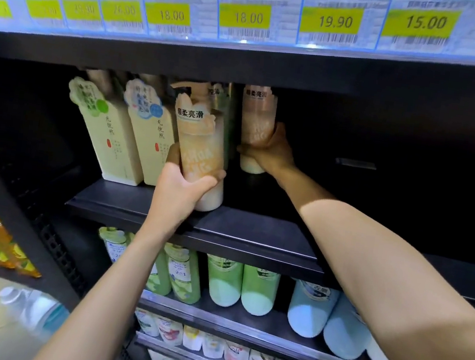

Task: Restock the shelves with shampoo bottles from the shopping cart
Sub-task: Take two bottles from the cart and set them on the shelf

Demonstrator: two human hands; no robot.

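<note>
Peach-coloured shampoo fills both your hands. Your left hand (181, 190) is wrapped round the lower body of the front peach bottle (200, 150). That bottle leans tilted at the centre of the frame, with its base at the front edge of the dark shelf (252, 237). I cannot tell whether it bears on the board yet. Your right hand (268, 150) is clamped on the second peach bottle (257, 115), which stands upright further in and just right of the first, its top hidden behind the shelf above. Whether its base touches down is also unclear.

By my reading, you are partway through. Neither of these two bottles is let go, so both count as not yet placed. Left of them on the same shelf, two cream bottles (108, 134) stand side by side. Further down the frame, the lower shelves carry green bottles (223, 284) and pale blue bottles (309, 309) in rows.

The right stretch of your shelf is too dark to read, though it looks as if it has room for more. The shopping cart is out of frame, so you cannot judge from here how many bottles remain to bring over.
</note>
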